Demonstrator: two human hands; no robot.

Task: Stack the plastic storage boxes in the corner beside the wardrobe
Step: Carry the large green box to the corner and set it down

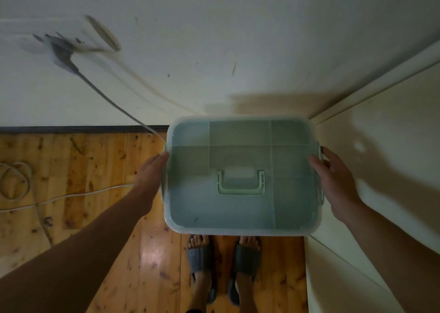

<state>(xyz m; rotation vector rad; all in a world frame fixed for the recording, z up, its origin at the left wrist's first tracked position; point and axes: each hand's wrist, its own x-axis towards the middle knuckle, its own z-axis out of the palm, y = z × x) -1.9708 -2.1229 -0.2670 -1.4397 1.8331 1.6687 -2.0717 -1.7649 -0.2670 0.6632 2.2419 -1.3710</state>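
A translucent plastic storage box (240, 146) with a pale green lid handle (240, 183) is seen from above, in the corner between the white wall and the cream wardrobe (381, 170). My left hand (152, 172) presses against its left side by the green latch. My right hand (333, 177) grips its right side at the other latch. The box hides whatever lies beneath it, so I cannot tell whether it rests on another box or hangs in the air.
A grey plug and cable (64, 58) run from a wall socket down behind the box. White cords (28, 193) coil on the wooden floor at the left. My feet in dark slippers (223, 260) stand just in front of the box.
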